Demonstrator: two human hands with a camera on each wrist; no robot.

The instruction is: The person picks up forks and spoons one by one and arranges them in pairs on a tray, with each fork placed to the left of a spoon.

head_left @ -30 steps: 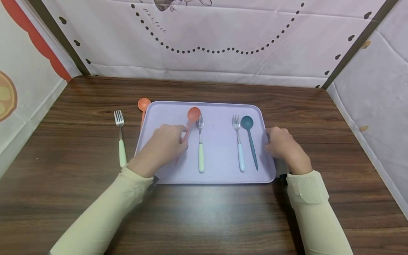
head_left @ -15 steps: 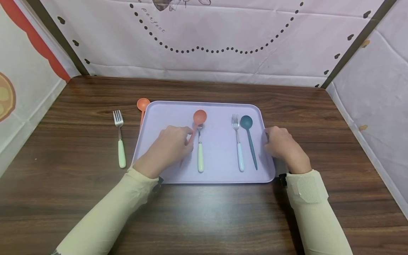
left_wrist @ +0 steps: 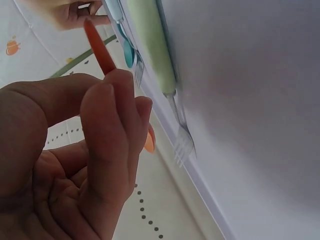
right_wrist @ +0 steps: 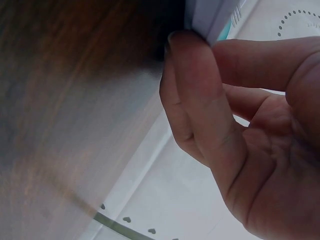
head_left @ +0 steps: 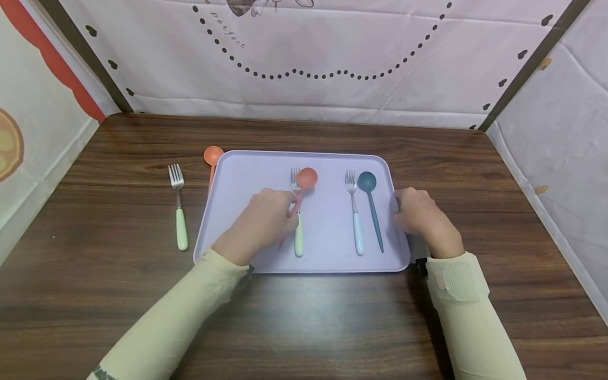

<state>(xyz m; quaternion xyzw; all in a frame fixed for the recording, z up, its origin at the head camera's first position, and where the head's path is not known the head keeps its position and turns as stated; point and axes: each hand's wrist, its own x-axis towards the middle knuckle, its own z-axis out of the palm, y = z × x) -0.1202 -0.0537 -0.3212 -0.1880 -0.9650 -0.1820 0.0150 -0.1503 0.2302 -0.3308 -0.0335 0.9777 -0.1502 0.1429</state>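
Observation:
In the head view my left hand (head_left: pixel 263 219) pinches an orange spoon (head_left: pixel 306 178) by its handle, bowl pointing away, above the lilac tray (head_left: pixel 328 237). The spoon overlaps a green-handled fork (head_left: pixel 299 240) on the tray. In the left wrist view the handle end (left_wrist: pixel 100 47) sticks out past my fingertips. My right hand (head_left: pixel 420 216) grips the tray's right rim; the right wrist view shows finger and thumb on either side of that edge (right_wrist: pixel 212 17). A blue-handled fork (head_left: pixel 358 232) and a dark teal spoon (head_left: pixel 368 182) lie side by side on the tray's right half.
Left of the tray, another green-handled fork (head_left: pixel 181 227) lies on the dark wooden table (head_left: pixel 304 327). A second orange spoon (head_left: pixel 213 155) rests by the tray's back left corner, its handle partly hidden at the rim. Printed cloth walls (head_left: pixel 332 47) enclose the table.
My left hand has carried the orange spoon rightward across the tray, from left of the green-handled fork to over it. My right hand has stayed at the tray's rim.

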